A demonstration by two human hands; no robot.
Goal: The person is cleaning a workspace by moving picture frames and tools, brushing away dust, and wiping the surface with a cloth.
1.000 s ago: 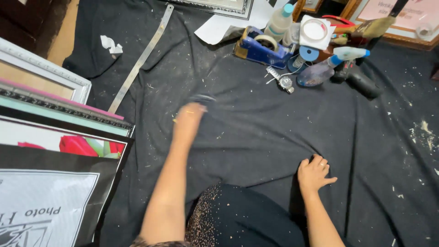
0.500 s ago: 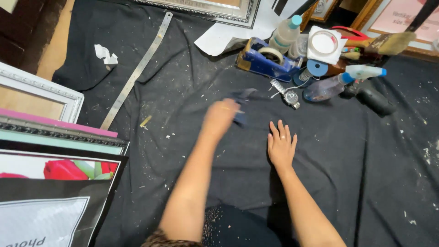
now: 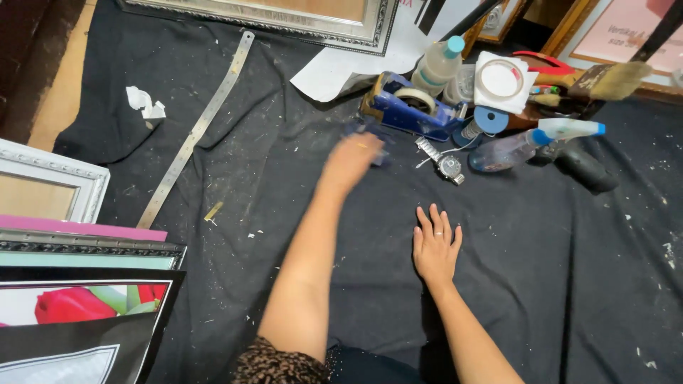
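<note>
1. Your left hand [image 3: 350,160] is blurred at frame centre — its grip can't be told — just below the blue tape dispenser [image 3: 405,110].
2. Your right hand [image 3: 435,245] lies flat, fingers spread, holding nothing, on the black cloth [image 3: 555,256] — well below the dispenser.

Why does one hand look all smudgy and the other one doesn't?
In the head view, the left hand is smeared by motion blur near the blue tape dispenser, so whether it holds anything is unclear; the right hand lies flat and sharp on the black cloth; the wristwatch looks crisp too.
</note>
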